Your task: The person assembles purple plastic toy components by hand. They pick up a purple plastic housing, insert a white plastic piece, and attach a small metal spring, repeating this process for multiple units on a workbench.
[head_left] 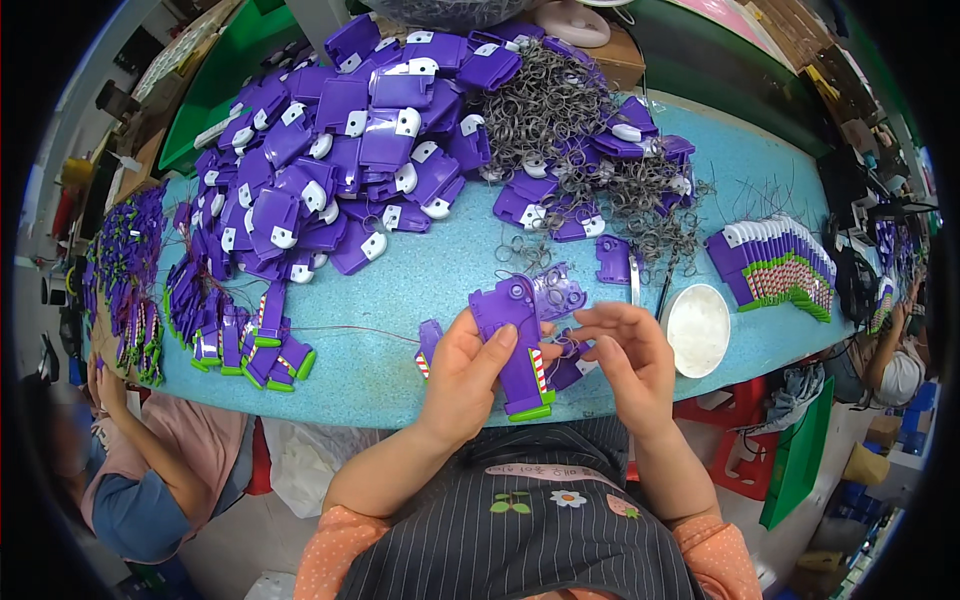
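Here, left hand gripping a purple plastic part, right hand unclenched beside it, white dish nearby.

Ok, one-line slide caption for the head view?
Left hand grips a purple plastic part, right hand beside it, above a blue table.

The purple part looks like smooth plastic.

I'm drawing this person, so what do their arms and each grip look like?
The left grip and right grip are bare: no gloves show. The forearms are bare too, without watch or bracelet. The left sleeve and right sleeve are orange with small pale dots.
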